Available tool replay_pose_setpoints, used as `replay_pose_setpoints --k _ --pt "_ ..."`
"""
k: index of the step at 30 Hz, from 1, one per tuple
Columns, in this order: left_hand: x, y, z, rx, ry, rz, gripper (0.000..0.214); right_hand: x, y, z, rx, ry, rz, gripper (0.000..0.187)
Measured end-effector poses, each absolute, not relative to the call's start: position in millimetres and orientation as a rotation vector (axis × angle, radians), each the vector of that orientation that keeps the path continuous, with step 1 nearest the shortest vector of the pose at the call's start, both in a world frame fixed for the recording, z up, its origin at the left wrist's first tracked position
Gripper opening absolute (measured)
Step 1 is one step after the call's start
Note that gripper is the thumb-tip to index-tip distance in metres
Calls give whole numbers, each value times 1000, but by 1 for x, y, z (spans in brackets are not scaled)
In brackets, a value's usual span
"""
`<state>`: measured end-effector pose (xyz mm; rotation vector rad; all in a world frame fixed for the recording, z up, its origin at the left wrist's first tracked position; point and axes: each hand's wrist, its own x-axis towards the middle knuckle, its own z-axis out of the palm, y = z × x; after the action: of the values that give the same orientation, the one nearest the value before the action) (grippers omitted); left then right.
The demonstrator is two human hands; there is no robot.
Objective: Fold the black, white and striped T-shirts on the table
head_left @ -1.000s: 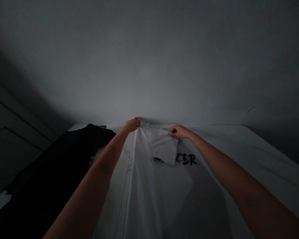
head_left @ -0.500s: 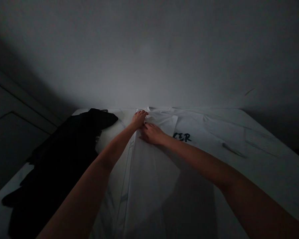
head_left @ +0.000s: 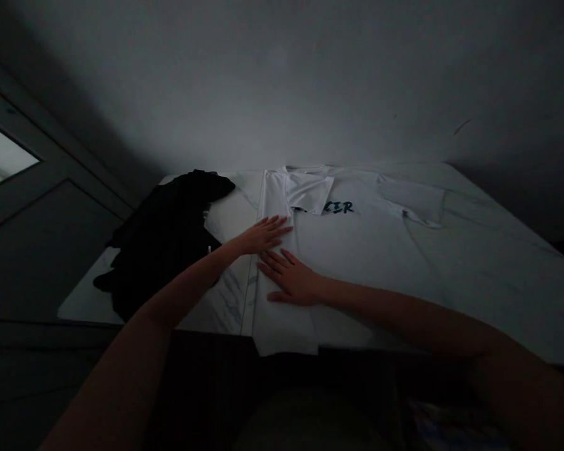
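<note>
A white T-shirt [head_left: 361, 241] with dark lettering lies spread on the table, its left side folded inward so that one sleeve [head_left: 313, 191] rests across the chest. The other sleeve [head_left: 418, 200] stretches out to the right. My left hand [head_left: 266, 235] lies flat on the folded strip just below the turned-in sleeve, fingers extended. Close below it, my right hand [head_left: 291, 279] presses flat on the same strip with its fingers spread. Neither hand grips the fabric. The shirt's lower hem hangs slightly over the table's front edge.
A heap of black clothing [head_left: 169, 232] covers the left part of the marble-patterned table [head_left: 507, 282]. A grey wall [head_left: 282, 94] rises behind the table. At the far left is a door [head_left: 51, 207] with a glass pane. The room is dim.
Both hands have slid from the shirt's shoulder end down the folded strip towards me, and now lie flatter. The turned-in sleeve is uncovered. The view has tilted down, showing the table's front edge.
</note>
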<state>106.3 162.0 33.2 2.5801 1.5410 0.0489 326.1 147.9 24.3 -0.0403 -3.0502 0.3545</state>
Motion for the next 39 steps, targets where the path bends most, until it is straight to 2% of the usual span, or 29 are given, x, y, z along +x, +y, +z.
replay_pose_setpoints --k 6,10,12,14,16,21,25,28,34,39 --pt "137 74 49 2491 1544 40 50 356 75 30 -25 -2991 449 81" --pt "160 5 53 2403 1664 200 48 389 57 36 99 -2990 521 96" --pt "178 -31 46 2411 1712 327 56 410 59 34 76 -2997 437 99" --pt "199 -60 32 2457 1773 427 76 428 65 29 17 -2994 300 91" --pt "221 -78 17 2490 1885 498 83 439 72 24 15 -2983 211 77" --pt "257 -75 1 2443 2091 805 59 437 80 24 59 -2876 261 48" --pt "262 -67 11 2301 2220 1026 50 429 76 30 -55 -2696 401 44" --pt "255 -74 15 2279 2290 1101 51 428 74 34 -80 -2599 465 45" --pt "238 -96 7 2346 2275 1224 48 431 72 25 75 -2678 349 44" --pt "232 -110 3 2462 2266 1149 38 434 68 20 111 -2729 291 31"
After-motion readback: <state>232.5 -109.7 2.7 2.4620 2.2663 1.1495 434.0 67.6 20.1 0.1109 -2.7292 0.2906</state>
